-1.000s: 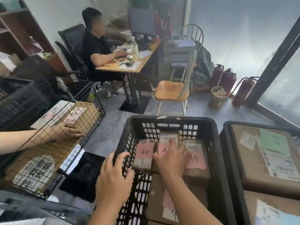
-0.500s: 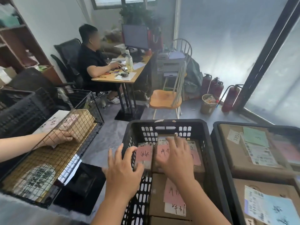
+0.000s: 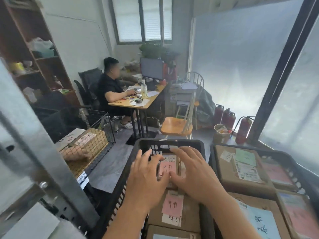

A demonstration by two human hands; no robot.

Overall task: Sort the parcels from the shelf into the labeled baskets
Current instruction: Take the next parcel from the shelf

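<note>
Both of my hands lie with fingers spread and straight on a small parcel point(image 3: 168, 167) bearing a pink label, my left hand point(image 3: 146, 178) at its 9 o'clock side and my right hand point(image 3: 193, 171) at its 3 o'clock side, neither one grasping. This parcel sits at the 12 o'clock end of the black basket point(image 3: 172, 144), above larger brown boxes point(image 3: 188, 214). At 3 o'clock stands a second black basket point(image 3: 213, 157) with labelled boxes; at 9 o'clock, a wire basket point(image 3: 103, 128).
</note>
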